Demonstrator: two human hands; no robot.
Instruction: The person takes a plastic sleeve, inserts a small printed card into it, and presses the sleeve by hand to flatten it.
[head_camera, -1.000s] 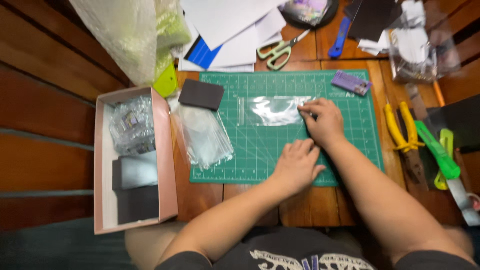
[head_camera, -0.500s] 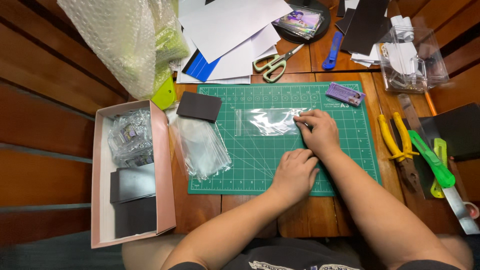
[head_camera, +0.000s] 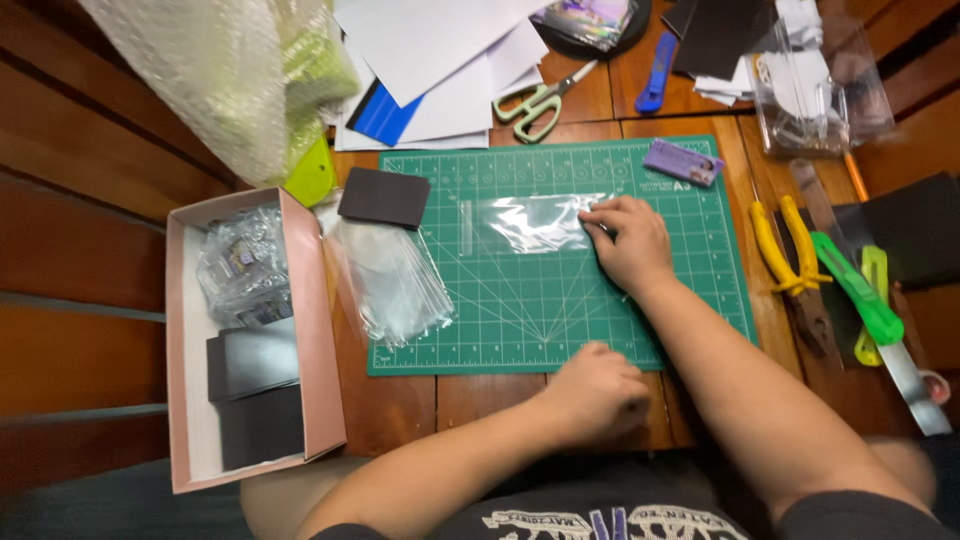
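Currently: clear bag (head_camera: 530, 222) on mat (head_camera: 600, 320), long axis 3–9 o'clock; right hand (head_camera: 628, 243) flat, pressing its 3 o'clock end; left hand (head_camera: 597, 390) loosely fisted, empty, at 6.

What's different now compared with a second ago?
The left hand slid off the green mat back to the table edge near the body. The right hand stayed pressing the clear bag's right end. The pink box and tools didn't move.
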